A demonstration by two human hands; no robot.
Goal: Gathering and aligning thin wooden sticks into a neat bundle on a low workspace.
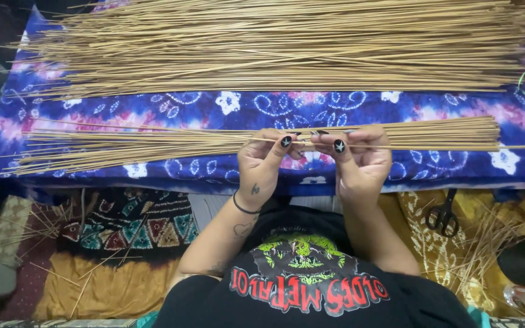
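The left hand point(267, 159) and right hand point(355, 157) are both closed in a pinch on one thin stick point(302, 142), held level just above the near bundle of sticks point(153, 146) on the blue tie-dye cloth point(214, 109); this appears to be the step of picking out and checking a single stick. The large pile point(287, 45) lies at the far side, and black scissors point(443, 214) lie near right. The next move calls for a light, even grip, as the stick is probably brittle.
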